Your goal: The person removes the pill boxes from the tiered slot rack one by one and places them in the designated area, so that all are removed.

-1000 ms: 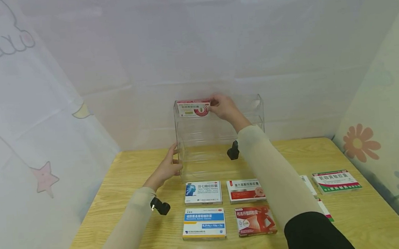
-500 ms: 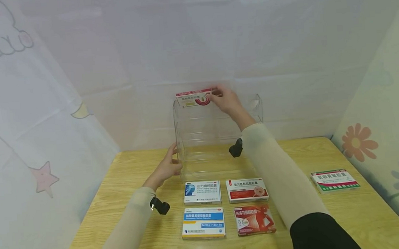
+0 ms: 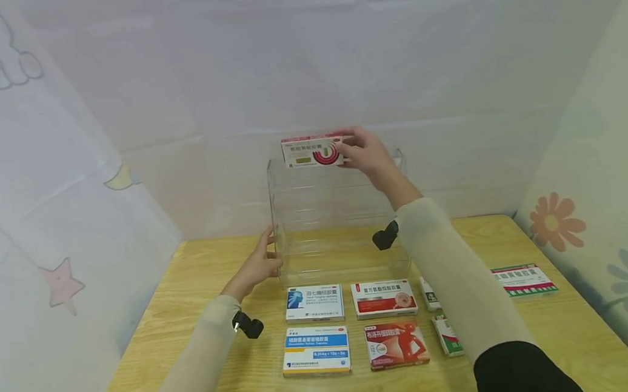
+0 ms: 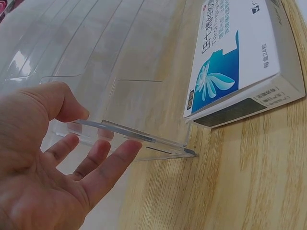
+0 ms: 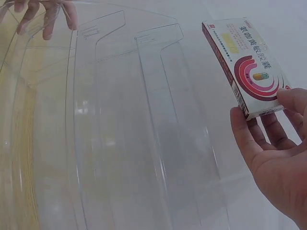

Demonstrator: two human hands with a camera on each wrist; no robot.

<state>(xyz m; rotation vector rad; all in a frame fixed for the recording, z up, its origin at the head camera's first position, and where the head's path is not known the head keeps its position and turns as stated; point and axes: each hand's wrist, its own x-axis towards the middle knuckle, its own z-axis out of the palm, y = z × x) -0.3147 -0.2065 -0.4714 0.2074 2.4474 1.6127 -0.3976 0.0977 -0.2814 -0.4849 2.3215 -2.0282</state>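
Observation:
My right hand (image 3: 367, 156) pinches the right end of a white-and-red medicine box (image 3: 311, 152), thumb on its printed front and fingers behind. The box overlaps the top left of a clear tiered display rack (image 3: 344, 236) in the head view. In the right wrist view, the medicine box (image 5: 252, 67) is tilted beside the rack's upper shelves (image 5: 158, 120). My left hand (image 3: 256, 268) holds the rack's left side low down. Its thumb and fingers (image 4: 112, 165) lie on opposite sides of the clear side panel (image 4: 129, 129) in the left wrist view.
In front of the rack lie a white-and-blue box (image 3: 314, 304), a white-and-red box (image 3: 384, 298), a blue-and-yellow box (image 3: 316, 350) and a red box (image 3: 396, 345). Further right is a green-and-white box (image 3: 525, 280); my right sleeve (image 3: 461, 271) partly covers others. A cloth backdrop (image 3: 229, 74) hangs behind.
My right hand has lifted the medicine box up out of the rack's top tier and brought it slightly to the right. The left hand keeps its hold on the rack's side.

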